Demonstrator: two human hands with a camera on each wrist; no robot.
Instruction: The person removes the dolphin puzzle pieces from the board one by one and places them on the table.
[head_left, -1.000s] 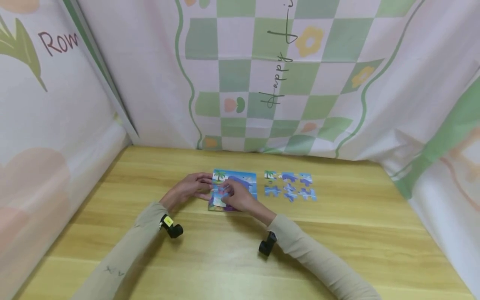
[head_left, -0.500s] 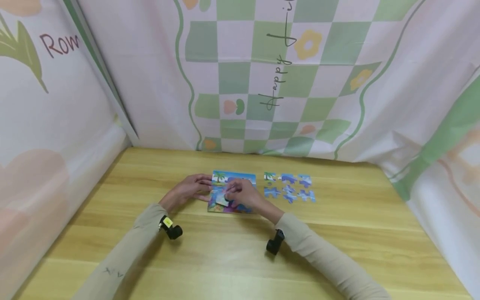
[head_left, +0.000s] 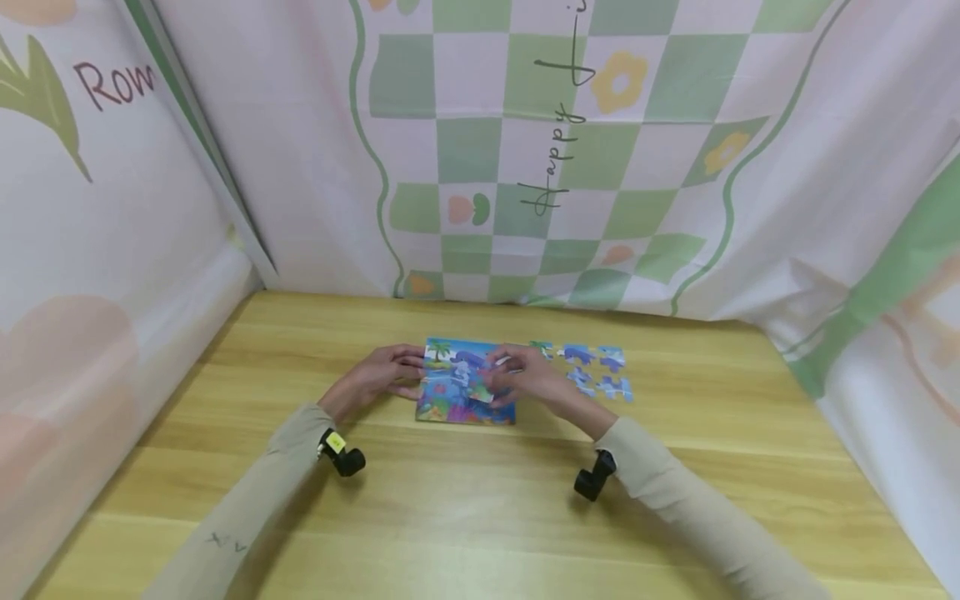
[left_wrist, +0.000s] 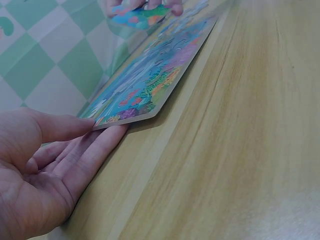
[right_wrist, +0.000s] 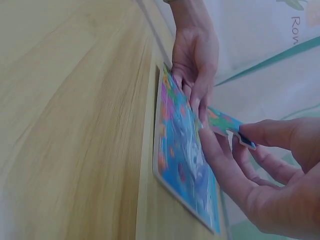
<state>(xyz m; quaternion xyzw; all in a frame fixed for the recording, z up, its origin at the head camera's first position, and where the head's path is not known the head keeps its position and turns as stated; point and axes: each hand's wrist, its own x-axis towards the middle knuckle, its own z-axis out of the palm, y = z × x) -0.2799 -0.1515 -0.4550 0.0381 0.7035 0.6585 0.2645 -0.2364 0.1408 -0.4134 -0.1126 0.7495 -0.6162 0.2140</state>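
A jigsaw puzzle board (head_left: pixel 442 407) with a colourful sea picture lies on the wooden table. At its left edge is my left hand (head_left: pixel 378 373); the left wrist view shows the thumb on the edge of the board (left_wrist: pixel 135 102) and the fingers under it. My right hand (head_left: pixel 531 377) hovers over the board's right side, pinching a puzzle piece (head_left: pixel 482 393) between thumb and fingers. In the right wrist view the puzzle piece (right_wrist: pixel 222 121) is tilted and raised above the board, showing green and blue print.
Several loose puzzle pieces (head_left: pixel 615 387) with palm and whale prints lie in two rows right of the board, partly covered by my right hand. A curtain (head_left: pixel 540 150) with green checks hangs behind the table (head_left: pixel 450 517); white printed cloth (head_left: pixel 82 250) closes off the left side.
My right hand has moved right, from the board's lower left to its right side, carrying the puzzle piece along. My left hand has stayed at the left edge.
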